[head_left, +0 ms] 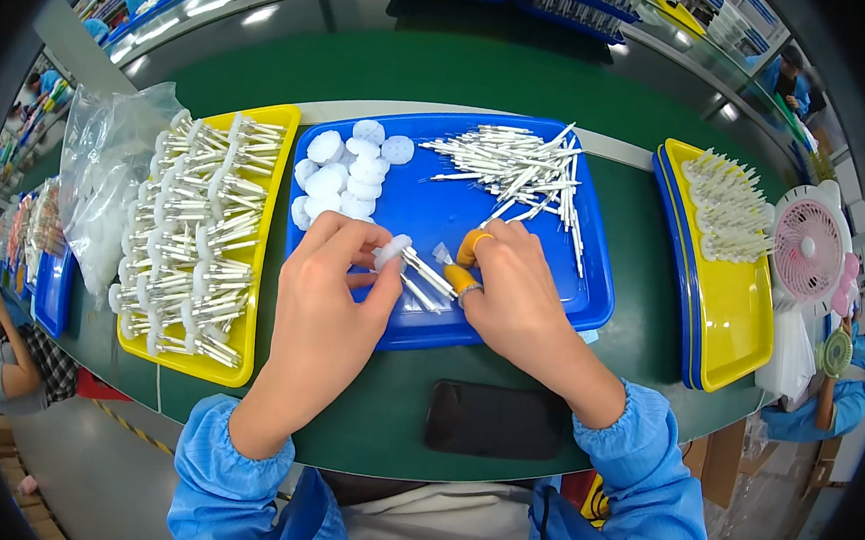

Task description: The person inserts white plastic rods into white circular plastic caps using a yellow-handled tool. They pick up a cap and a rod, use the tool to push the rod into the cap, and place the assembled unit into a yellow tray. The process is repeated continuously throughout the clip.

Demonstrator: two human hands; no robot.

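Blue tray (591,291) is sitting centre on the green table (393,408), and both hands are working over its near edge. Left hand (325,298) is pinching a white foam disc (391,251) with thin white sticks (430,275) poking out toward 4 o'clock. Right hand (516,291), orange finger cots on, is gripping those sticks' far ends. Loose discs (344,179) are lying at 11 o'clock, loose sticks (520,166) at 1 o'clock. Yellow tray (272,123) of finished pieces is sitting at 9 o'clock, black phone (497,420) at 6.

Head view, looking down, close above table (466,82)
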